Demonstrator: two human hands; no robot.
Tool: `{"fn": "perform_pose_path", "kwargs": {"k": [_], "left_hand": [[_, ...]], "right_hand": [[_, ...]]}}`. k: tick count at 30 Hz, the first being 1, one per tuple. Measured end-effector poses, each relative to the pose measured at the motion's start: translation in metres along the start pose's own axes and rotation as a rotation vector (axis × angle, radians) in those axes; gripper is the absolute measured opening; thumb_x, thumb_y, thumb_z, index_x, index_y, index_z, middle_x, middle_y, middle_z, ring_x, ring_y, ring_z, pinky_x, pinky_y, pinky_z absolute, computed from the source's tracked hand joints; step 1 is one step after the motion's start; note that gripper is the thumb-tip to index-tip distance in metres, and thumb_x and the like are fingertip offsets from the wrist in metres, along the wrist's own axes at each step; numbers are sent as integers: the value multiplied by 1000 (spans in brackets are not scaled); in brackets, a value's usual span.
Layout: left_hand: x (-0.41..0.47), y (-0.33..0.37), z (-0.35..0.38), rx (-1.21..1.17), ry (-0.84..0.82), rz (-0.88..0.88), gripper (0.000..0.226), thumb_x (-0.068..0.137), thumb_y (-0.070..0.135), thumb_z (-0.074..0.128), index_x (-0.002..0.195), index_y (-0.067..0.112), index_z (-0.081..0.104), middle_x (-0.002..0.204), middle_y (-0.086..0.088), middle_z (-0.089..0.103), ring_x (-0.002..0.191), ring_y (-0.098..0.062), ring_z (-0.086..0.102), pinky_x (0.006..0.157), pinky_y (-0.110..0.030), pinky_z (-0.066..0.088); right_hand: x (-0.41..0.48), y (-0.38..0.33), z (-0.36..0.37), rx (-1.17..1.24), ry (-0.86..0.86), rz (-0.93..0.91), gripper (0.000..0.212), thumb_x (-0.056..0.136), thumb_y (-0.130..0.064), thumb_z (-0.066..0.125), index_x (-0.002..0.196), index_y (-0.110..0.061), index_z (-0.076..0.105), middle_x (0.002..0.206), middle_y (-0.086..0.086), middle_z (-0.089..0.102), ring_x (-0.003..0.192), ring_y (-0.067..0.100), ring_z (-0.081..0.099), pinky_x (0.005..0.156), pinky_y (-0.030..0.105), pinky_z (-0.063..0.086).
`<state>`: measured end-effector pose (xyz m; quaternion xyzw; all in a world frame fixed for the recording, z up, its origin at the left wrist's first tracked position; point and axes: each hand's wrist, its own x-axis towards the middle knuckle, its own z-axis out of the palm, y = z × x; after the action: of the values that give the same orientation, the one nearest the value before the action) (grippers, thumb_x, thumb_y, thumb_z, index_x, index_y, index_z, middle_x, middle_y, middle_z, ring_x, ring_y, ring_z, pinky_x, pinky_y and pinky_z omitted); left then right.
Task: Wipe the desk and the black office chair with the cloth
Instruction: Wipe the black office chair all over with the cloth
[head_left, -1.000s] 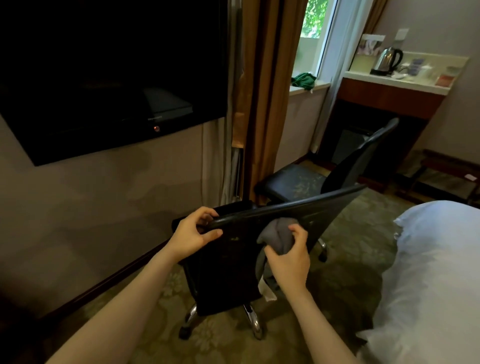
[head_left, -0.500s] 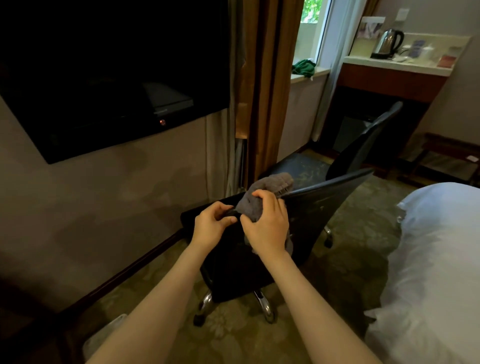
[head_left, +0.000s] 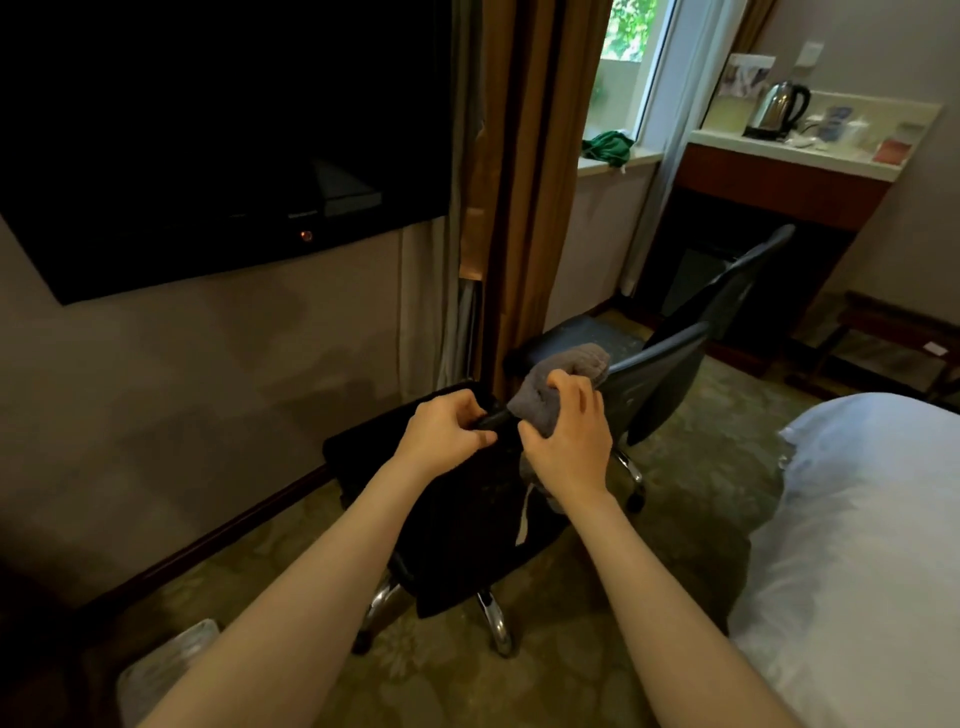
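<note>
A black office chair (head_left: 654, 379) stands just in front of me, its back turned toward me. My left hand (head_left: 444, 431) grips the top edge of the backrest at its left end. Right beside it, my right hand (head_left: 569, 441) holds a bunched grey cloth (head_left: 558, 376) pressed over that same top edge. Part of the cloth hangs down the rear of the backrest under my palm. The desk (head_left: 789, 171), with a white top and brown front, is at the far right against the wall.
A second black chair (head_left: 727, 291) stands behind the first, near the desk. A kettle (head_left: 779, 109) and small items sit on the desk. A white bed (head_left: 857, 545) fills the right. A wall television (head_left: 208, 145), brown curtains (head_left: 524, 182), a green cloth on the sill (head_left: 608, 148).
My right hand moved the cloth from the middle rear of the backrest up and left onto its top edge, close to my left hand. The view shifted slightly.
</note>
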<state>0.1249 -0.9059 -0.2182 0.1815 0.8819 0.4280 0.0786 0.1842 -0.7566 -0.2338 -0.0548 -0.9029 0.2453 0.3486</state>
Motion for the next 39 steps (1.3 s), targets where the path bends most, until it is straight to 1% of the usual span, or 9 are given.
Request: {"fn": "perform_pose_path", "kwargs": {"k": [3,7,12,15,21,27,31,34,39], "left_hand": [[9,17,16,68,-31,67,19,76,24,74,80,23,56,85,4,61,83,-14,59,72,-29,48],[19,39,50,-39,-40,118,30,83,22,69,112,22,61,113,4,60,104,-10,56,90,-27,46],[41,65,81,-271,10,-28,13,89,15,61,94,25,68,94,3,65,89,-11,60,78,-24,44],[60,86,99,-185,36,-65,13,90,16,60,84,27,66,78,5,60,76,-8,56,72,-24,44],[104,126,132,-129,-23,-45,16,91,12,53,99,22,62,103,1,62,99,-13,58,86,-27,46],[151,150,148,-108,-183,-149,15,89,13,54,85,26,59,87,1,59,78,-11,57,67,-25,49],[175,165,156,-91,-234,-193,12,88,14,59,87,26,61,81,4,58,75,-8,56,58,-20,46],[185,175,159,-100,-248,-208,15,86,14,62,90,28,62,87,1,62,76,-9,57,48,-12,44],[200,174,180,-263,-148,-271,19,89,10,58,97,26,66,97,2,65,85,-16,54,44,-9,38]], "right_hand": [[7,30,-17,136,-90,24,53,74,-16,72,120,-12,47,119,4,48,113,21,45,84,31,41],[24,73,-37,200,-167,-53,53,74,-16,73,121,-11,47,120,3,48,112,19,46,82,24,34],[42,120,-46,232,-139,-122,54,68,-24,70,116,-8,54,113,7,56,104,24,54,78,26,37],[53,142,-54,287,-104,-112,52,66,-25,67,113,-6,55,108,8,59,98,22,56,76,25,39],[84,184,-62,331,-180,-106,58,66,-41,55,114,-9,53,109,3,58,92,6,46,69,12,30],[115,231,-71,384,-228,-110,51,66,-26,64,113,-12,50,104,-10,48,91,9,49,73,26,39],[129,255,-64,496,-135,-25,44,68,-14,72,104,-15,46,88,-19,46,81,3,48,70,29,44],[150,274,-60,500,-158,-56,46,68,-14,72,105,-16,44,92,-23,45,84,3,48,73,30,46],[208,318,-53,486,-272,-234,44,70,-16,70,105,-15,44,95,-10,48,85,14,53,75,38,50]]}}
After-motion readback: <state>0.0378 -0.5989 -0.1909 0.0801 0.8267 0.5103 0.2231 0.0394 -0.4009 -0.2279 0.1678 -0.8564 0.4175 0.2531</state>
